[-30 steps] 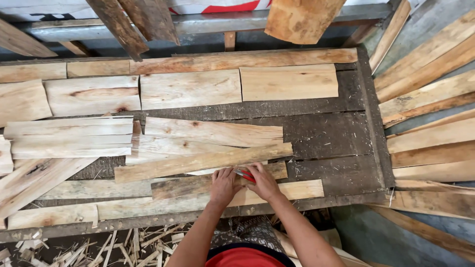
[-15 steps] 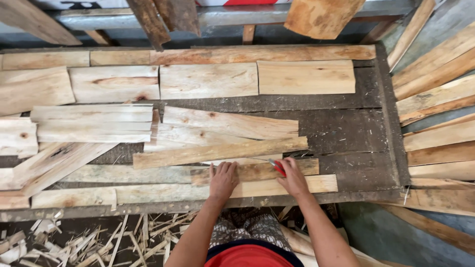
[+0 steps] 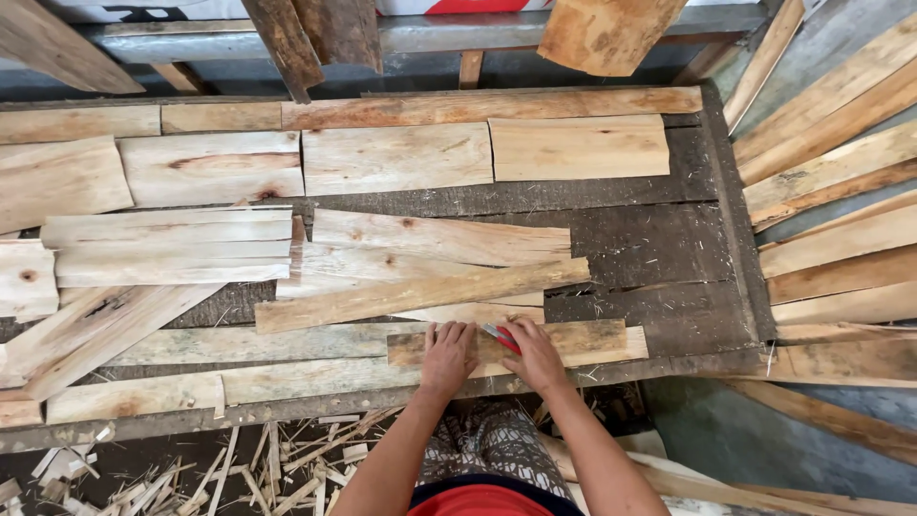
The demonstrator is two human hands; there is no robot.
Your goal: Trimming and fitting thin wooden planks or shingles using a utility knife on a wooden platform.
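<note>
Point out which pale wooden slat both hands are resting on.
The short pale wooden slat at the table's near edge; left hand and right hand press it; others lie untouched.

Dark, weathered plank workbench is filling most of the view, its surface scarred and dusted with sawdust. A grey metal rail is running along the far edge. Pale wood slats are fanning out at the right over a grey concrete floor. Splinters and offcuts are littering the dark ground below the near edge. Even daylight is falling throughout.
</note>
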